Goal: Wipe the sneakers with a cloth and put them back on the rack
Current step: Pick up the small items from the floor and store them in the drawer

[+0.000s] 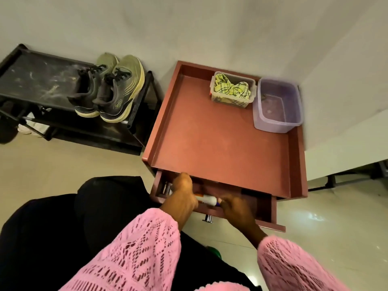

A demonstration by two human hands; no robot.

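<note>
While both hands are reaching into the open drawer (pixel 260 204), the left hand (pixel 182 196) and right hand (pixel 237 208) are grasping a white tube (pixel 206 200); wiping is not begun. Next comes fetching the cloth (pixel 232 90) at one o'clock, then the sneakers (pixel 109 89) sitting on the rack (pixel 37 74) at ten o'clock.

Olive sneakers (pixel 107 89) upright on black rack (pixel 31 78)
</note>
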